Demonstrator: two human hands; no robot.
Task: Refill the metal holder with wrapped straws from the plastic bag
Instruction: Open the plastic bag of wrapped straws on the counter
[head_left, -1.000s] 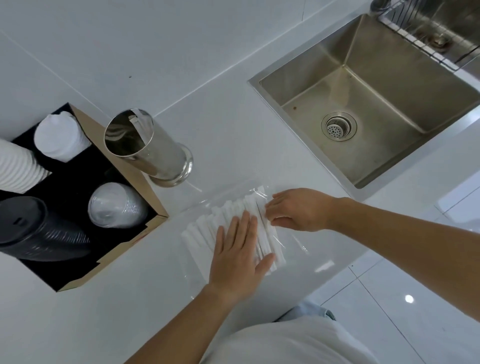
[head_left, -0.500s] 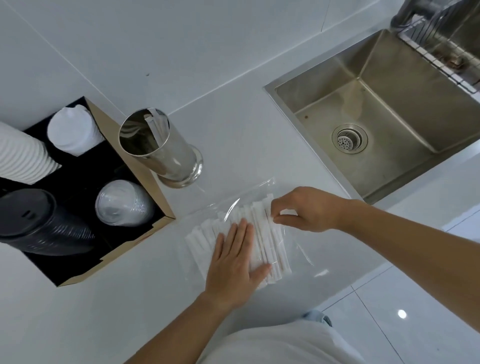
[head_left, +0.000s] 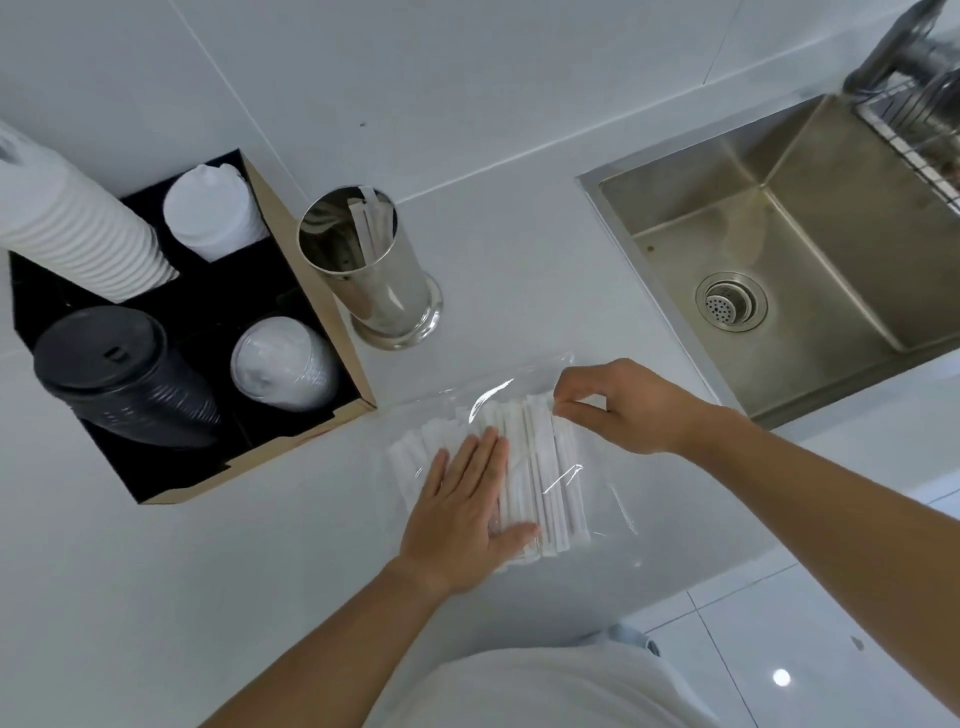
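I see my left hand (head_left: 467, 512) pressed flat on the plastic bag (head_left: 597, 499) at 6 o'clock of the metal holder (head_left: 371, 265); the right hand (head_left: 628, 408) has a narrow grip pinching the wrapped straws (head_left: 540, 457). Slippery film may drag, scattering them across the tabletop (head_left: 260, 571).

White wrapped straws (head_left: 524, 467), silver metal holder (head_left: 371, 265), brown box (head_left: 306, 249) with black interior.
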